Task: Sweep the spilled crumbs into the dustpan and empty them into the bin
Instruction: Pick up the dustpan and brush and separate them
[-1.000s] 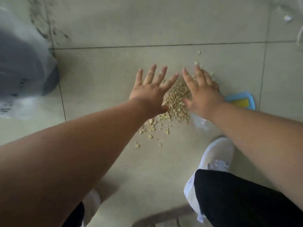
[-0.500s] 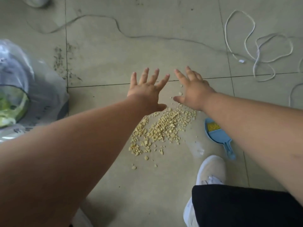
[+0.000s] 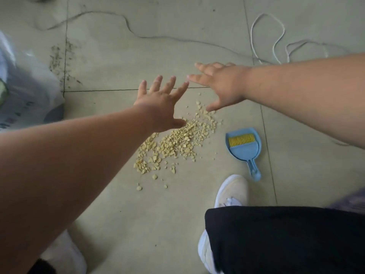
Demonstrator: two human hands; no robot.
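Left hand (image 3: 160,107): fingers spread, empty, above the pile's upper-left edge.
Right hand (image 3: 221,86): fingers apart, empty.
Pale yellow crumbs (image 3: 173,145): scattered on beige floor tiles (image 3: 158,224).
Blue plastic dustpan (image 3: 244,147): just right of the crumbs, yellow-bristled brush (image 3: 241,139) inside.
Bin's clear plastic liner (image 3: 25,91): left edge.

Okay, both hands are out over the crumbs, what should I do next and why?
Probably reach the right hand down to the blue dustpan and take its handle. Both hands are open and hold nothing, the crumbs lie loose on the floor, and the brush lies inside the pan, untouched.
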